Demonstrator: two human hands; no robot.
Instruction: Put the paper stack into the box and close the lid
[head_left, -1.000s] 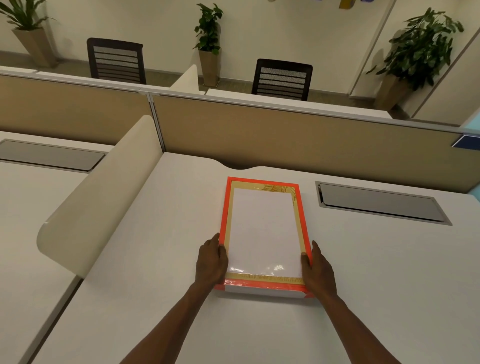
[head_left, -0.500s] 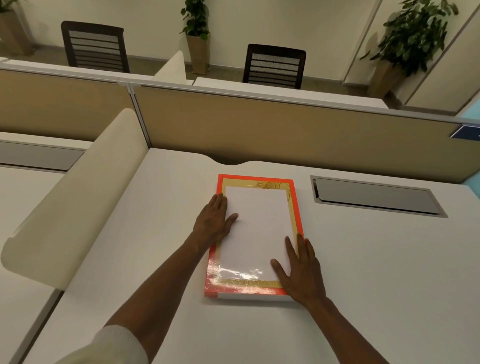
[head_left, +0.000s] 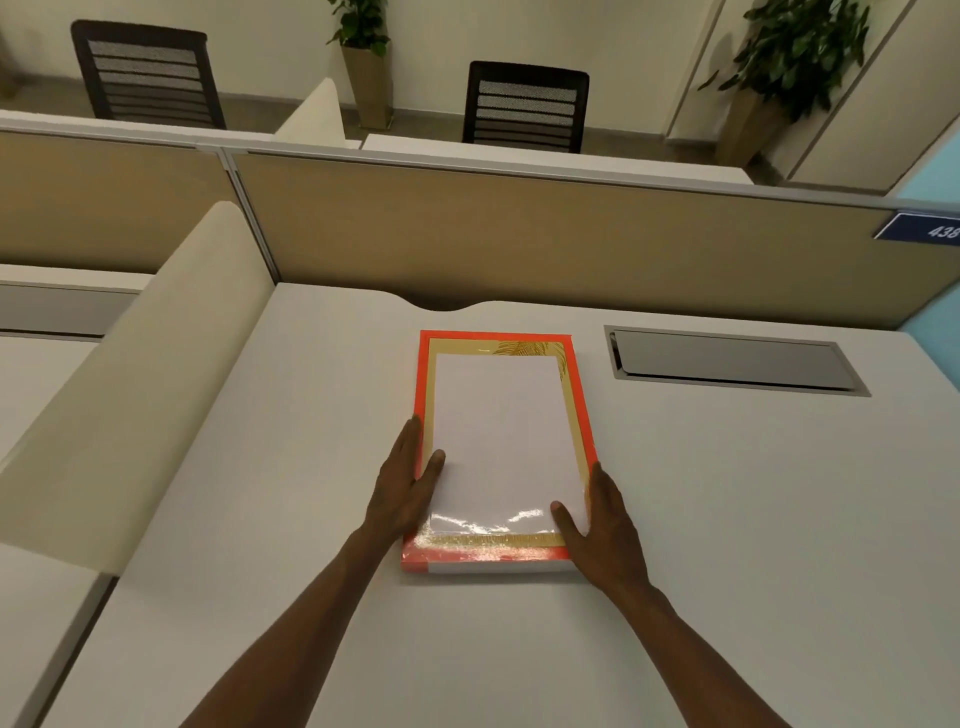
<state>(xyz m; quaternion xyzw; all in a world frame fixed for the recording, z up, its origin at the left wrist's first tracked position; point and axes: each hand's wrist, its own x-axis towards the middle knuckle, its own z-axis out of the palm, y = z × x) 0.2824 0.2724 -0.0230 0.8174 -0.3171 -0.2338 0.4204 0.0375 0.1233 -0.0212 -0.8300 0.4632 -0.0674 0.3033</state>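
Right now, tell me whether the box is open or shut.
Shut, as far as shows: the box lies flat, its orange-bordered lid level on the base, with the left hand and right hand at its near corners.

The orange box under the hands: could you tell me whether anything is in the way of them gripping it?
Nothing visible is. The left hand lies along the left edge of the orange box and the right hand along its right edge near the front corner, both thumbs resting on the clear wrapped top. The desk around the box is bare.
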